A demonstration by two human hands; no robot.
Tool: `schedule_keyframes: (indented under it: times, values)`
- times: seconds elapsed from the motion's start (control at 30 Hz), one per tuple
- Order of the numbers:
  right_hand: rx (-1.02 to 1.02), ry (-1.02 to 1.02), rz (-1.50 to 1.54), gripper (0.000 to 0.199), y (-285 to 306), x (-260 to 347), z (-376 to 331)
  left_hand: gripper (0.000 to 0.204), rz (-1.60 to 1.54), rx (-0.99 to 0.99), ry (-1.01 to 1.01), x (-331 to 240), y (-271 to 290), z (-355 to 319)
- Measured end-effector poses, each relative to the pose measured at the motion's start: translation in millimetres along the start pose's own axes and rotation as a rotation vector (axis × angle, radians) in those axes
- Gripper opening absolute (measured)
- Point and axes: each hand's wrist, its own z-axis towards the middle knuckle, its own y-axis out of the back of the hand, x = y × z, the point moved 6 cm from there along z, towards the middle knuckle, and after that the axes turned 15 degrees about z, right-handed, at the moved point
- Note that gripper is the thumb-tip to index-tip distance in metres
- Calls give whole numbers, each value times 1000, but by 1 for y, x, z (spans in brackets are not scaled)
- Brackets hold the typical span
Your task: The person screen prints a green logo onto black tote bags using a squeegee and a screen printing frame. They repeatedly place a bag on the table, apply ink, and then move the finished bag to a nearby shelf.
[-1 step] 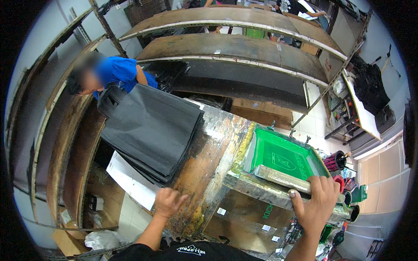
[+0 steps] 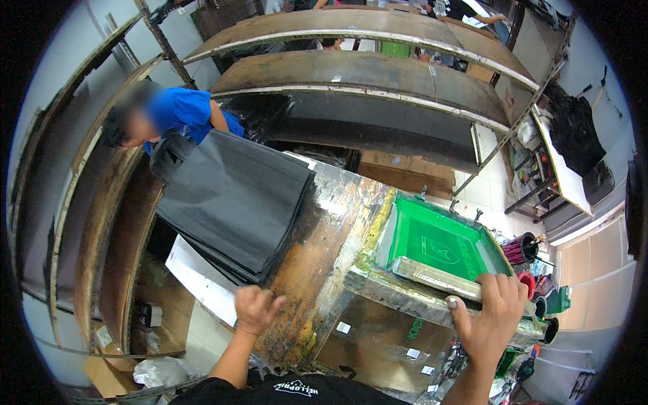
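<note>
"Paint-smeared and worn, our brown wooden surface [image 2: 297,266] runs away from us at a slant. What lies closest?"

"Below the raised screen we see a flat brown panel [image 2: 385,317] dotted with small white squares. To its left hovers our left hand [image 2: 256,309]."

"How is its grip?"

"Loosely curled, with nothing to be seen in it. We cannot tell whether it touches the surface. Just beside it is the end of a smooth white sheet [image 2: 196,273]."

"And our right hand [image 2: 491,310]?"

"Its fingers bend over the right end of a long, pale, flat-sided bar [image 2: 432,275], thumb on the near side. We cannot tell how firmly that grip is closed, or whether it has the bar, the frame edge or both."

"Where does the bar lie?"

"Along the near side of a rectangular green mesh screen [image 2: 449,233], which shows a shield-like outline. Two small metal clamps [image 2: 422,194] stand at the screen's far side."

"What do we have to the left of the screen?"

"A thick stack of flat black fabric bags [image 2: 239,196], well apart from it, partly over the white sheet."

"Beyond that?"

"Behind the stack we see a co-worker in a blue shirt [image 2: 185,111]. Across the back run long brown wooden shelves [image 2: 351,71] with pale edges, and far to the right a white-topped table [image 2: 563,165] has black cloth [image 2: 574,128] over it."
</note>
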Motion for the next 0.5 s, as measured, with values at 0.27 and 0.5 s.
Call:
schedule_keyframes:
  times: [0.27,0.5]
  values:
    - [-2,29,28,62,2,-2,3,87,297,264,250,62,-34,28]
    - [-15,-7,12,47,3,5,-1,86,221,172,188,55,-22,42]
